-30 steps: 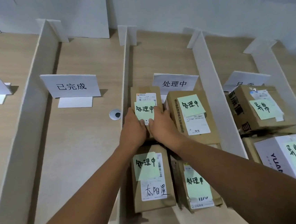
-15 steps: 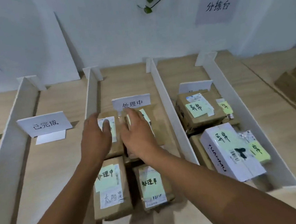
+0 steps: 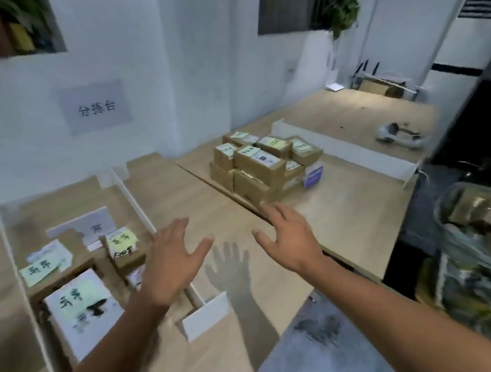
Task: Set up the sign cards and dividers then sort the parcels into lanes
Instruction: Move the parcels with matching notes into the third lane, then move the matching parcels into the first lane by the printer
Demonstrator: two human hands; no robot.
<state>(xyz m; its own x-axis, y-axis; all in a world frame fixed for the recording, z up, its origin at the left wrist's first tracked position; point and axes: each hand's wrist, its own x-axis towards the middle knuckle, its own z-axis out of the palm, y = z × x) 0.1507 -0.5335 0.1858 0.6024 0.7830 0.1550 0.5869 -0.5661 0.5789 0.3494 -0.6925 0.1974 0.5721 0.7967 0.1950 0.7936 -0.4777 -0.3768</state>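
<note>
As both hands are seen spread and empty in the head view, the step in hand is judged to be a reach for the next parcel, between placements. The left hand [image 3: 171, 265] is held flat above the tabletop, fingers straight and splayed, nothing gripped. The right hand [image 3: 288, 238] is likewise splayed, palm down, nothing held. The stack of unsorted parcels [image 3: 263, 163] is found beyond the right hand's fingertips, on the table [image 3: 345, 212]. A white divider [image 3: 138, 208] is partly hidden under the left wrist. Left of that hand, a lane is seen filled with sorted parcels [image 3: 82, 309] in front of a sign card [image 3: 92, 223]. Blur is noted, and the stack's labels cannot be read. The next move is judged to call for both hands to be carried forward, a top box gripped by its sides, its green note read, and a lane chosen accordingly.
</note>
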